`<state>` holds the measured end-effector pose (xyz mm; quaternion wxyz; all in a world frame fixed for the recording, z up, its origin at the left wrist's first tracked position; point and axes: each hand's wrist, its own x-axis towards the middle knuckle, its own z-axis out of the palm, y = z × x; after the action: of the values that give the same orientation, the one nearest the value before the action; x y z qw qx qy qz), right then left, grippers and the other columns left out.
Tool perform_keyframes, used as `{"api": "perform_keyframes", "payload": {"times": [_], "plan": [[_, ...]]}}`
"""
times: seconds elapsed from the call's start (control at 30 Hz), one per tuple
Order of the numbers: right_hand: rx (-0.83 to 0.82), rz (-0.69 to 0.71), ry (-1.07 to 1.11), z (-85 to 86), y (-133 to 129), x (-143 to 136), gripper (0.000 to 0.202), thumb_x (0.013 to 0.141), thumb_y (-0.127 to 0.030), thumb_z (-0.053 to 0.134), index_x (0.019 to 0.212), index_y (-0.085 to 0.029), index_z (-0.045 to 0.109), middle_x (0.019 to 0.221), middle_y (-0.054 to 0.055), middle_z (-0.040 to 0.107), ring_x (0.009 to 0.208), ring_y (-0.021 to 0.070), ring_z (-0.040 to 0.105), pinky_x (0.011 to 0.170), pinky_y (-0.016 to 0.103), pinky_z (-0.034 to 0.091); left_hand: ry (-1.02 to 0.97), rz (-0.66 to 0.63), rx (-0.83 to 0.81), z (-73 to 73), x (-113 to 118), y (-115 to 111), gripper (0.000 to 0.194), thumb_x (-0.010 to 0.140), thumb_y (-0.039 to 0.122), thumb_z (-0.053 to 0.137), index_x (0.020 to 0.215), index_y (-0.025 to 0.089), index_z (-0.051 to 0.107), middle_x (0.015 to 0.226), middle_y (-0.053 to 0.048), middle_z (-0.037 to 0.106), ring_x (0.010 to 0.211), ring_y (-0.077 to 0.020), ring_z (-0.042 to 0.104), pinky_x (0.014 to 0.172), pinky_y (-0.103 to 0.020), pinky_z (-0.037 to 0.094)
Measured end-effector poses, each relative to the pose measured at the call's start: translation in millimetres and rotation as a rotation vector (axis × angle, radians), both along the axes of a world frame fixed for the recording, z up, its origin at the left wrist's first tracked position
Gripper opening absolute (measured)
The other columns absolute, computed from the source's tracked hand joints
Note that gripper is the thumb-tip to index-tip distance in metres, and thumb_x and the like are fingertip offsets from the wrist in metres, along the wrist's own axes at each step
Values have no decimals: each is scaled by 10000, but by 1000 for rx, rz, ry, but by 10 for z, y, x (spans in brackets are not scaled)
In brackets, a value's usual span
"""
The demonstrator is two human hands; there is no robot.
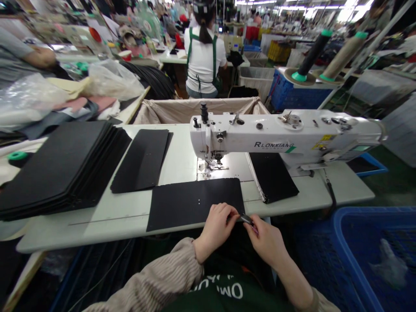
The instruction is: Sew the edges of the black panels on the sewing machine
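Beyond us, in the head view, a sewing machine (260, 134) stands on the surface (113, 221). Our left hand (217, 227) pinches a black panel (188, 201) at its near right corner, apparently to steady it; our right hand (268, 240) grips a dark tool (247, 219) at that corner, seemingly for close control. Left of both hands lie loose panels (141, 158) and a tall stack (55, 160); right, a smaller stack (273, 175), presumably all within reach. Right of the hands, a blue basket (339, 238) holds a clear bag (390, 264). Past the machine, a lined bin (201, 105) hides its contents.
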<state>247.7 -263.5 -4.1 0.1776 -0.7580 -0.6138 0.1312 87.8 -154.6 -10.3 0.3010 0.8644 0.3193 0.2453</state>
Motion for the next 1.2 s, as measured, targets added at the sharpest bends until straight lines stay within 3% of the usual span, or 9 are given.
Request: {"api": "perform_keyframes", "payload": {"times": [0.3,0.4,0.5,0.6,0.7,0.83,0.93,1.03,1.2], "plan": [[-59,-47,-103,-97,89,-37,272,1024,-369,358,875,-236,543,695,-7,675,635,190,662,537,278,281,-25,-57,50,-22,-36,-40,132,978,259,534,903,196,621,923,-22,664,904,-184,567,862,-359,372],[-44,-93,-102,-114,90,32,289,1025,-402,343,908,-237,550,719,3,681,660,204,671,548,279,341,-28,-279,122,-6,-189,-51,194,989,320,518,898,206,646,874,-26,666,880,-168,584,902,-346,390],[81,-88,-45,-104,129,79,290,978,-496,446,999,-230,560,876,33,698,768,212,682,610,285,449,25,-472,199,25,-561,-14,305,935,471,577,800,212,667,764,-25,644,822,-164,594,938,-343,417],[172,53,-32,-84,209,89,381,921,-486,561,1202,-229,565,1219,96,652,965,236,677,714,313,534,72,-252,214,35,-1130,123,362,863,514,657,1074,221,690,1040,-84,684,1047,-222,596,997,-382,435],[155,191,-26,-75,304,114,426,917,-355,574,1337,-294,540,1442,64,532,1112,249,647,798,350,569,143,0,223,8,-1741,326,500,906,374,632,1387,281,529,1428,-91,528,1366,-275,420,1153,-516,297],[142,311,159,-20,417,177,348,932,-243,507,1255,-295,627,1324,30,641,1173,233,621,977,394,510,103,45,36,60,-2288,470,329,965,293,515,1272,310,633,1350,-26,614,1300,-220,518,1164,-494,308],[210,211,344,111,497,174,228,930,-334,543,1059,-234,703,1050,37,734,980,216,683,876,320,539,-60,228,-136,281,-2410,446,224,933,347,571,1068,268,731,1111,-37,725,1081,-224,646,1008,-392,476],[286,56,480,293,574,111,255,892,-431,606,949,-200,699,854,21,700,782,181,665,704,249,539,-171,446,-212,593,-2408,420,195,867,398,662,935,232,739,959,-33,737,921,-228,667,855,-325,512],[356,-105,597,512,668,-16,341,842,-488,661,980,-179,701,810,21,682,729,169,643,665,236,535,-233,525,-313,948,-2421,486,263,804,458,710,882,208,723,892,-25,714,834,-226,650,728,-291,495]]}}
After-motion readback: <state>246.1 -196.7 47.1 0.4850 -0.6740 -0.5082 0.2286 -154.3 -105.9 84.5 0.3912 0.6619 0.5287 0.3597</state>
